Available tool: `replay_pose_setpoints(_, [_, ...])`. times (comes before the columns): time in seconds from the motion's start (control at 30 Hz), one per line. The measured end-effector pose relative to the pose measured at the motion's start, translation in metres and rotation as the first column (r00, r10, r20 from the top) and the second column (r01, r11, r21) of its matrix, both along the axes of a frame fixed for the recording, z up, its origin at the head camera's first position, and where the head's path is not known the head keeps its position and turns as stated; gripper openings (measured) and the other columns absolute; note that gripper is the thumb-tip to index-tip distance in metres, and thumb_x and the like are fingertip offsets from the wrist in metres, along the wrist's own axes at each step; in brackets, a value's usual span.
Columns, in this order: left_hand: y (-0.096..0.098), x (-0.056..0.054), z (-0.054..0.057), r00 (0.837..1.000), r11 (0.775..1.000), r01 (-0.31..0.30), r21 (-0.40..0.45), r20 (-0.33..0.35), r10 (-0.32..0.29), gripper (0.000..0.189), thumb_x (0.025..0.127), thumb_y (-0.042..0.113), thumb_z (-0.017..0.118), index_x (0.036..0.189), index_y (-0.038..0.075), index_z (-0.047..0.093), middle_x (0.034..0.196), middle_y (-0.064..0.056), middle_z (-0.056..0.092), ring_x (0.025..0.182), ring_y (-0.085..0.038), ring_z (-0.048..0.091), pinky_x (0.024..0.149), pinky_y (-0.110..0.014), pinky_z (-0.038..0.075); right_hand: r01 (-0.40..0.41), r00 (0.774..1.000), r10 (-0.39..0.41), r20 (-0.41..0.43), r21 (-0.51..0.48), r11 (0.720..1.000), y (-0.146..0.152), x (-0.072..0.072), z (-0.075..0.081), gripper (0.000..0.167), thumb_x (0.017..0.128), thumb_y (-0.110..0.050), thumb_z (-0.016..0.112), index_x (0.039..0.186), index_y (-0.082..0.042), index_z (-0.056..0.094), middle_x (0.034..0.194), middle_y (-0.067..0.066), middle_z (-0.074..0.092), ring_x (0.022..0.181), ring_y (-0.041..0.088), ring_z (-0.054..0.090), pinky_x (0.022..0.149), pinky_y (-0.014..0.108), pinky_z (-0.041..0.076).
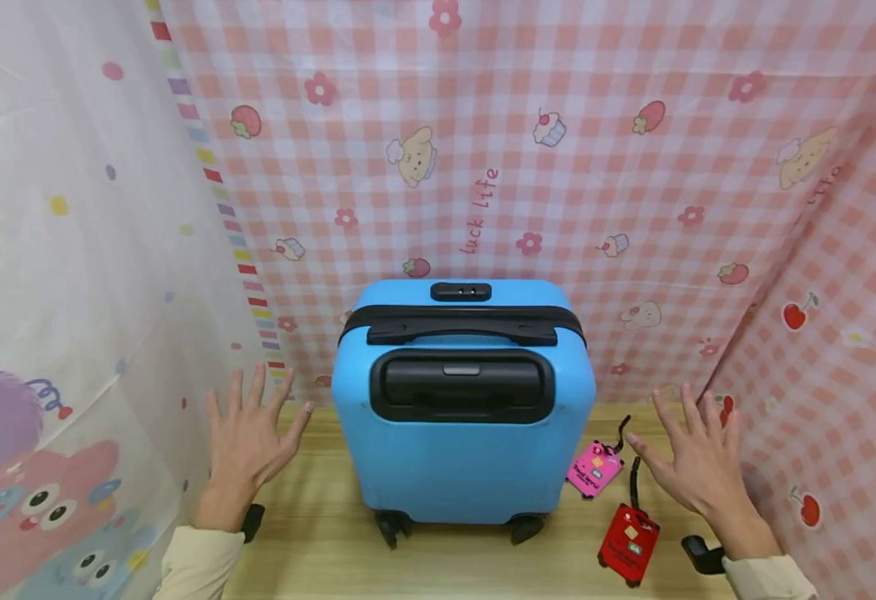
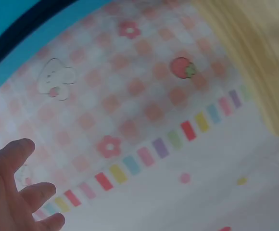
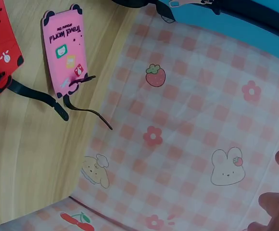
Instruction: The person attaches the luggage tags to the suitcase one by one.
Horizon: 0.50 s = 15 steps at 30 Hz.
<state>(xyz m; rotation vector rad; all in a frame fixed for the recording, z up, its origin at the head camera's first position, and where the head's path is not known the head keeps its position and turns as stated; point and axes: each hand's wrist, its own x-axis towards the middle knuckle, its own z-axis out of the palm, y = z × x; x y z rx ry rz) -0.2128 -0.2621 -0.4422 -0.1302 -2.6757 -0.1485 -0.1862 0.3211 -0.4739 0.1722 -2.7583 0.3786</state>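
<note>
A light blue suitcase (image 1: 460,471) stands upright on its wheels in the middle of the head view, its black top handle and recessed pull handle facing up. To its left my left hand (image 1: 246,446) is raised with fingers spread, touching nothing. My right hand (image 1: 700,462) hovers on the other side, fingers also spread and holding nothing. Between it and the suitcase lie two suitcase-shaped luggage tags with black straps: a pink luggage tag (image 1: 595,469) close to the suitcase, and a red luggage tag (image 1: 629,546) nearer the front. The right wrist view shows both tags flat.
Under everything is a light wood-grain surface (image 1: 302,550). A pink checked cloth (image 1: 595,167) hangs behind the suitcase and another checked cloth (image 1: 843,358) hangs at the right. On the left hangs a white cloth (image 1: 107,275) with cartoon figures.
</note>
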Motion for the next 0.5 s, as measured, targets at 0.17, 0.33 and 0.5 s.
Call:
replay_pose_setpoints(0.17, [0.011,-0.003,0.016,0.996,0.998,0.028,0.057,-0.087,-0.023,0.057,0.101,0.047,0.045,0.147,0.013,0.048,0.153,-0.026,0.036,0.141,-0.049,0.025,0.109,-0.073,0.016,-0.044,0.999,0.044,-0.015,-0.041,0.998,0.002,0.001,-0.007,0.082,0.096,-0.053,0.056,0.159,-0.014,0.022,0.16,0.031,0.011,0.147,0.053,0.0,0.112,0.07,-0.011])
replay_pose_setpoints(0.33, [0.025,-0.005,0.036,0.975,0.987,0.1,0.126,-0.211,-0.072,0.051,0.101,0.039,0.047,0.141,0.007,0.053,0.15,-0.026,0.041,0.138,-0.049,0.031,0.108,-0.069,0.024,-0.126,0.992,0.12,-0.044,-0.147,0.981,0.006,0.004,-0.018,0.083,0.092,-0.04,0.067,0.159,-0.017,0.024,0.156,0.034,0.018,0.142,0.057,0.013,0.11,0.075,-0.002])
replay_pose_setpoints(0.5, [0.04,-0.007,0.055,0.947,0.957,0.196,0.214,-0.294,-0.129,0.051,0.102,0.039,0.046,0.138,0.004,0.056,0.149,-0.023,0.044,0.138,-0.046,0.035,0.109,-0.066,0.026,-0.144,0.988,0.151,0.006,-0.277,0.95,0.013,0.007,-0.036,0.079,0.09,-0.031,0.071,0.155,-0.009,0.032,0.153,0.038,0.019,0.131,0.066,0.021,0.098,0.082,0.01])
